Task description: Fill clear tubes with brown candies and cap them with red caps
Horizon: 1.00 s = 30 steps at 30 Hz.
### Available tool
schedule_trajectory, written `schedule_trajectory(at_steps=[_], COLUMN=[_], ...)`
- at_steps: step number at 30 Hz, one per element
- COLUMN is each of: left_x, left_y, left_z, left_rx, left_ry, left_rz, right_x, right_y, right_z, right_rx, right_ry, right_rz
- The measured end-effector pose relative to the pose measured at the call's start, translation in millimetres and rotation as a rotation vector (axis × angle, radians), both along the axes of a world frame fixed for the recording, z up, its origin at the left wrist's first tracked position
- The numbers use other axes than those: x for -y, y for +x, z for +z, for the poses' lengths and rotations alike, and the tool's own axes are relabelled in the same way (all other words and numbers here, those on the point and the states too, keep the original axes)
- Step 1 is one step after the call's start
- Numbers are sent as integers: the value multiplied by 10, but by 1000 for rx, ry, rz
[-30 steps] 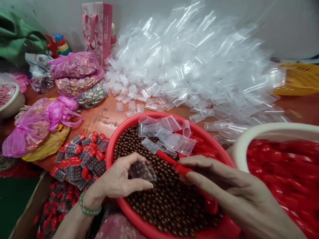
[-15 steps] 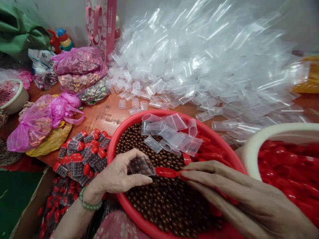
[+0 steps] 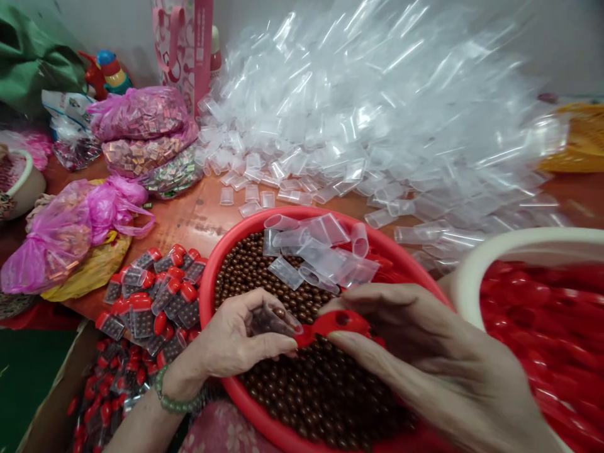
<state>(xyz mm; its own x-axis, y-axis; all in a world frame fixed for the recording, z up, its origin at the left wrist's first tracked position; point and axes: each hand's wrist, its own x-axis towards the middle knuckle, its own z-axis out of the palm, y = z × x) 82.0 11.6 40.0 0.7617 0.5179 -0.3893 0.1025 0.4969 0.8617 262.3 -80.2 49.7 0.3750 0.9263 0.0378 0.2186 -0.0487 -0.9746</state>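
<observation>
Head view, sole view. Left hand (image 3: 238, 340) clamped on clear case (image 3: 271, 321), thumb below; case tilted over red basin (image 3: 212, 277), mouth toward right. Right hand (image 3: 438, 352) pinching red piece (image 3: 342, 322) between thumb and fingers, broad part with dark spot by thumb, narrow part near case mouth. Hands apart but close, red piece between. Contact with mouth: can't tell, left thumb in the way. Brown balls (image 3: 292, 402) below in basin; brown showing at case too, contents or background unclear.

Step in hand, as a judgement: bringing red piece to case mouth. Line up narrow part square with mouth first, then press straight, no twist. Steady with left, feed with right. Grip case lightly at side edges; thin wall likely to flex. Tip mouth up if loaded, else likely spill. Work low over basin to catch drops. Mind clear sleeves (image 3: 325, 251) beyond fingers, easy to snag. Red-capped cases (image 3: 163, 299) left of basin; white tub (image 3: 465, 302) of red parts to right.
</observation>
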Motion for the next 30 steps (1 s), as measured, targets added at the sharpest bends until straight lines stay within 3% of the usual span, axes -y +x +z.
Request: schedule_trajectory(at_steps=[9,19,23,27,30], left_x=[-16,3,-10,-13,-7], left_y=[28,17,4,-3,18], left_z=[-13,-41,-84,-127,-125], left_rx=[26,91,120,156,142], left_ry=[-55,-113,-199,-197,-176], left_rz=[95,149,206,265,289], right_x=[-110,-188,-113,6,53], right_y=[-259,-189,-197,-138,-16], right_z=[25,-176,-188,-100,8], right_rx=[-159,-532,-445,-171,106], right_ry=[-1,-1,-6,-68,-107], right_rz=[-103,12,-25,-118,-26])
